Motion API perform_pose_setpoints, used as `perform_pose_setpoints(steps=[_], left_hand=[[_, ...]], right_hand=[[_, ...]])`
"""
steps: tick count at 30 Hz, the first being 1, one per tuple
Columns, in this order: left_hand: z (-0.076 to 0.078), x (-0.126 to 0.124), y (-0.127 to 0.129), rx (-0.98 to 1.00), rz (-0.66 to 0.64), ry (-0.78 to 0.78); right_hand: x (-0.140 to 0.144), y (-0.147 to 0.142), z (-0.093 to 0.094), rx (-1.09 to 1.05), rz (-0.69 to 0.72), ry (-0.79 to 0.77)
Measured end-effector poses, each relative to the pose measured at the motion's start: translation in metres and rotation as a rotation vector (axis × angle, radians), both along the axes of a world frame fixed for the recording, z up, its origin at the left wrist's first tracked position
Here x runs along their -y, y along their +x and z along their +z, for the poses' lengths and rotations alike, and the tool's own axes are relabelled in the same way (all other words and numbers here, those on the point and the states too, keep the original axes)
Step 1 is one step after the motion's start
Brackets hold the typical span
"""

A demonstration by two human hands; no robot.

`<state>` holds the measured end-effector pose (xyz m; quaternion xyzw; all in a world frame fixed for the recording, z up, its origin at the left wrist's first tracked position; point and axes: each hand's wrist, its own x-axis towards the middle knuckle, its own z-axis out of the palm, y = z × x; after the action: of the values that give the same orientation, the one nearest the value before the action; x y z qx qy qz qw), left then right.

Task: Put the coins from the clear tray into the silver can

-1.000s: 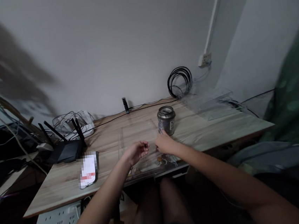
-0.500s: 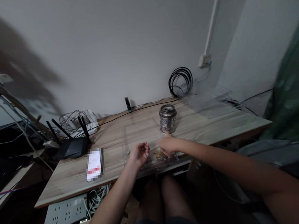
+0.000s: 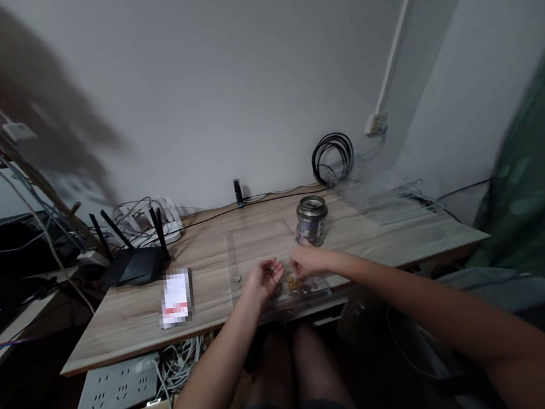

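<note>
Left hand [image 3: 264,276]: my palm is cupped, half open, holding small coins [image 3: 270,270].
Right hand [image 3: 307,262]: my fingers pinch at loose coins [image 3: 295,284] by the desk [image 3: 120,322] front edge; grip unclear.

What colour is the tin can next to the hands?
The can is silvery grey metal with a darker patterned band around its side, seen in the head view.

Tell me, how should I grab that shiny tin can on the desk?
Probably around its round side wall, from the near right side. The tin can stands upright on the desk, so its curved body faces you. The right hand is already just in front of it. The left hand is cupped with coins in it.
</note>
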<state>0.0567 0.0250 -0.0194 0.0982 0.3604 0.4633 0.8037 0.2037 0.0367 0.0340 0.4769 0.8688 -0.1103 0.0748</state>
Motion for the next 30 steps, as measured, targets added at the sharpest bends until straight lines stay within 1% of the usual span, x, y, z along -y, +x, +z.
perform_pose_setpoints(steps=[2,4,5,7,9,11,12,13,14,16,18,19,21,22,23,24,25,27,29,30], left_hand=[[-0.001,0.003,0.004,0.029,-0.105,0.01],[-0.002,0.006,0.007,0.065,-0.174,0.028],[-0.002,0.007,0.008,0.073,-0.177,0.033],[-0.002,0.008,0.008,0.073,-0.132,0.022],[-0.003,0.009,0.008,0.064,-0.054,-0.001],[-0.004,0.009,0.007,0.053,0.0,-0.008],[-0.004,0.01,0.007,0.046,0.012,-0.003],[-0.004,0.01,0.007,0.035,0.022,0.003],[-0.004,0.011,0.007,0.021,0.03,0.009],[-0.003,0.012,0.008,-0.02,0.057,0.025],[-0.002,0.013,0.009,-0.057,0.079,0.05],[-0.002,0.013,0.009,-0.064,0.079,0.06],[-0.003,0.013,0.008,-0.043,0.063,0.063],[-0.003,0.013,0.008,-0.017,0.048,0.057],[-0.004,0.013,0.007,0.015,0.032,0.05],[-0.005,0.012,0.007,0.05,0.015,0.047],[-0.005,0.012,0.007,0.077,0.004,0.044],[-0.006,0.011,0.007,0.108,0.021,0.043],[-0.007,0.01,0.008,0.117,0.065,0.031],[-0.007,0.01,0.008,0.12,0.081,0.025]], right_hand=[[-0.005,-0.004,0.005,-0.196,-0.016,0.065],[-0.008,-0.01,0.005,-0.309,-0.034,0.059],[-0.01,-0.013,0.003,-0.337,-0.037,0.044],[-0.013,-0.014,0.002,-0.402,-0.051,0.061],[-0.021,-0.005,0.008,-0.515,-0.121,0.197],[-0.035,0.015,0.021,-0.603,-0.3,0.443],[-0.044,0.028,0.03,-0.603,-0.417,0.565],[-0.054,0.041,0.038,-0.567,-0.527,0.653],[-0.064,0.053,0.046,-0.506,-0.621,0.694],[-0.081,0.071,0.057,-0.362,-0.731,0.658],[-0.091,0.078,0.063,-0.256,-0.774,0.578],[-0.091,0.076,0.064,-0.218,-0.784,0.57],[-0.083,0.063,0.064,-0.18,-0.759,0.642],[-0.074,0.053,0.061,-0.183,-0.712,0.694],[-0.063,0.041,0.056,-0.198,-0.633,0.722],[-0.05,0.028,0.049,-0.221,-0.521,0.707],[-0.036,0.014,0.039,-0.245,-0.403,0.646],[-0.011,-0.01,0.014,-0.25,-0.135,0.409],[0.006,-0.025,-0.009,-0.238,-0.035,0.316],[0.01,-0.028,-0.018,-0.238,-0.031,0.3]])
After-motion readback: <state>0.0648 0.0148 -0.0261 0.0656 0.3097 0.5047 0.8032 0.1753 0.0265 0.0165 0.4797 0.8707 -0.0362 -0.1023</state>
